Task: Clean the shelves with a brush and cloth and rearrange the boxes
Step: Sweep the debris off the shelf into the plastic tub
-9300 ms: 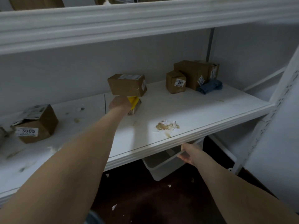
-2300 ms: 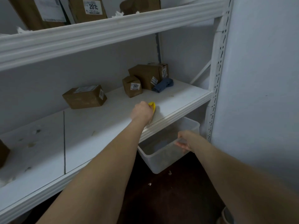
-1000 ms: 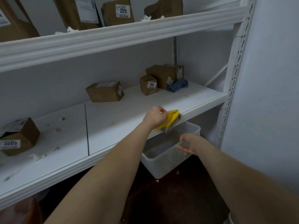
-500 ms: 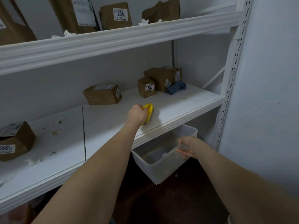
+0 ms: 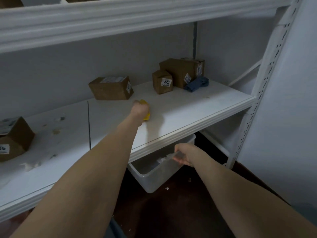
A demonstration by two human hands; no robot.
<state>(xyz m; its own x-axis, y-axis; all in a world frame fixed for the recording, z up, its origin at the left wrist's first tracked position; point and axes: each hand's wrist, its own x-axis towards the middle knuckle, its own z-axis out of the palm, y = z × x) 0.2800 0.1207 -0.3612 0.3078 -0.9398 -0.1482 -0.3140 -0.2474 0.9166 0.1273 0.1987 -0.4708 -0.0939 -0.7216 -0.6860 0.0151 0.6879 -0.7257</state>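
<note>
White shelf (image 5: pixel 188 109), scraps (image 5: pixel 56 131) left of my left hand (image 5: pixel 140 109), which grips the brush (image 5: pixel 147 118) on it; boxes (image 5: pixel 111 88) and cloth (image 5: pixel 197 84) lie beyond. My right hand (image 5: pixel 185 154) holds the bin (image 5: pixel 154 177) rim below. The brush has moved back from the edge.

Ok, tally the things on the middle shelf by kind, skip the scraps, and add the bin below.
Boxes: 5
Brush: 1
Cloth: 1
Bin: 1
Total: 8
</note>
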